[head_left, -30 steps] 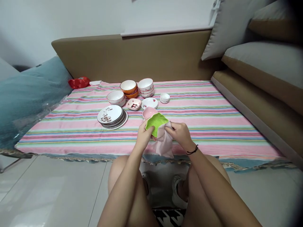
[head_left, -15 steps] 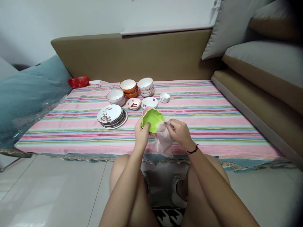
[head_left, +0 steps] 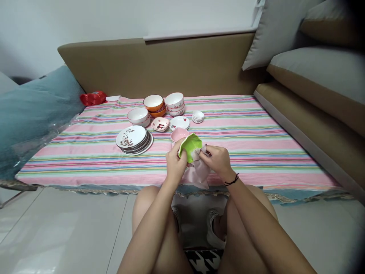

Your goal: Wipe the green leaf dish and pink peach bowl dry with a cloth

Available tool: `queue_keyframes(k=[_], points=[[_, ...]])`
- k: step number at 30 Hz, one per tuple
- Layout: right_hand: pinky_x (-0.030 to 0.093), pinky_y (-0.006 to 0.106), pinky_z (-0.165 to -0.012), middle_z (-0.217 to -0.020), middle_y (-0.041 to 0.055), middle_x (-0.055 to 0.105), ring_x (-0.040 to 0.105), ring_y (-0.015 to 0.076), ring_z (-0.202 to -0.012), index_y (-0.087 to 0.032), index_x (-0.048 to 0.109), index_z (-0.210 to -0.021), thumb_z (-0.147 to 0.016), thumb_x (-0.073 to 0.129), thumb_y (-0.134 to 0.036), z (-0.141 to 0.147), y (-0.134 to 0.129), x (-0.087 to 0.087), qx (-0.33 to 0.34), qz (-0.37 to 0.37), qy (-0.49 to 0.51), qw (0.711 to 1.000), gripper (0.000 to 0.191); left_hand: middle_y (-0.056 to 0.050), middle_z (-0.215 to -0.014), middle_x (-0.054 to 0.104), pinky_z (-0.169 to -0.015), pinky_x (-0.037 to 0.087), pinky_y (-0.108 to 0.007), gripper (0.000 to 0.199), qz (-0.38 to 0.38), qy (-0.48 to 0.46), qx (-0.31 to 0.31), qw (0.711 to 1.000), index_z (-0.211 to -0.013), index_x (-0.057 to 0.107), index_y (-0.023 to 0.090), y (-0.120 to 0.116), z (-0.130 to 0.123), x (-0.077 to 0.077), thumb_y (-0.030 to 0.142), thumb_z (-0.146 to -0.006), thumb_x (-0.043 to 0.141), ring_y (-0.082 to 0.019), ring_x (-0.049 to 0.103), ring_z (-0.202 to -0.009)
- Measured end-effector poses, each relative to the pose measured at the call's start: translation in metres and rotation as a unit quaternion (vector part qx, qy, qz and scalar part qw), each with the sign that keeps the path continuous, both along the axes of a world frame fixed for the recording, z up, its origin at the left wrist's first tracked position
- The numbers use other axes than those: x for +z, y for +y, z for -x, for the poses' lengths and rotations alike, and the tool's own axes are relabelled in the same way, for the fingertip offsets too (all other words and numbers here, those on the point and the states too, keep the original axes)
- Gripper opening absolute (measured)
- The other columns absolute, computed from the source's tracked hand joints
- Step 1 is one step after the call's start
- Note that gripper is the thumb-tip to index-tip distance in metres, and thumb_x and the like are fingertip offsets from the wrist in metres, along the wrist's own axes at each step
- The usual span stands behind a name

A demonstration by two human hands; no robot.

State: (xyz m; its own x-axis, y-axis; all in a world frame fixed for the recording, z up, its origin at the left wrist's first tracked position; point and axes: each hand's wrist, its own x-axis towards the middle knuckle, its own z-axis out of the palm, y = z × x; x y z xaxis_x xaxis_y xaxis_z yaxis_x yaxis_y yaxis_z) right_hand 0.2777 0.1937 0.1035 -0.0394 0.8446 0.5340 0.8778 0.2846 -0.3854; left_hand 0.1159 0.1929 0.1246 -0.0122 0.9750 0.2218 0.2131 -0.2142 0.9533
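Observation:
My left hand (head_left: pixel 176 161) grips the left edge of a bright green leaf-shaped dish (head_left: pixel 190 146), thumb on its inner face. The dish is tilted above the front part of the striped cloth. My right hand (head_left: pixel 216 158) pinches a pale pink-grey cloth (head_left: pixel 199 172) against the dish's right edge, and the rest of the cloth hangs down below. Just behind the dish, a pink bowl (head_left: pixel 179 134) rests on the striped cover. White plates with red flowers (head_left: pixel 179 123) and a square pink dish (head_left: pixel 160 124) sit farther back.
On the striped cover (head_left: pixel 256 152) stand a stack of brown-rimmed plates (head_left: pixel 131 137), white bowls (head_left: pixel 138 115), orange bowls (head_left: pixel 153 102), patterned bowls (head_left: pixel 174 101) and small white dishes (head_left: pixel 197 116). A red bundle (head_left: pixel 93 98) lies back left. Cushions (head_left: pixel 319 72) are piled at the right.
The green dish has shifted right and turned more on edge in my left hand, uncovering more of the pink bowl. My right hand stays at the dish's right edge with the cloth.

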Motion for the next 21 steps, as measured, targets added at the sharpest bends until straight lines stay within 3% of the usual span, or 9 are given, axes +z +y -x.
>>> queue_keyframes(k=[3,7,14,21], points=[[0.025,0.026,-0.052,-0.048,0.0010,0.053,0.043,0.0118,-0.048,-0.019,0.047,-0.050,-0.078,0.052,-0.032,0.0014,0.0008,-0.0016,-0.021,-0.004,0.016,1.000,0.032,-0.003,-0.105,0.067,-0.064,0.048,-0.026,0.045,-0.038,0.040,-0.017,0.998,-0.119,0.061,0.024,-0.0015,-0.0011,0.0014,0.017,-0.077,0.045,-0.018,0.062,-0.073],[0.023,0.026,-0.052,-0.046,0.0016,0.052,0.041,0.0120,-0.046,-0.019,0.050,-0.049,-0.076,0.050,-0.030,0.0037,0.0025,-0.0032,-0.054,-0.005,0.037,0.998,0.029,-0.003,-0.122,0.062,-0.082,0.048,-0.030,0.048,-0.095,0.092,-0.043,0.990,-0.123,0.058,0.026,-0.0028,-0.0029,0.0008,0.014,-0.079,0.044,-0.022,0.062,-0.099],[0.018,0.026,-0.049,-0.040,-0.0010,0.040,0.026,0.0090,-0.043,-0.018,0.041,-0.043,-0.075,0.047,-0.029,0.0059,0.0012,0.0008,-0.078,0.004,0.072,0.994,0.034,-0.006,-0.118,0.065,-0.084,0.049,-0.029,0.046,-0.176,0.198,-0.027,0.964,-0.125,0.054,0.020,-0.0016,-0.0045,-0.0037,0.013,-0.081,0.040,-0.018,0.063,-0.098],[0.017,0.027,-0.050,-0.041,-0.0019,0.037,0.024,0.0083,-0.044,-0.018,0.035,-0.045,-0.077,0.044,-0.027,0.0090,0.0001,0.0038,-0.056,0.004,0.098,0.994,0.035,-0.004,-0.115,0.066,-0.083,0.050,-0.026,0.047,-0.185,0.177,-0.010,0.967,-0.121,0.058,0.021,-0.0009,-0.0018,-0.0030,0.009,-0.079,0.041,-0.017,0.064,-0.097]])
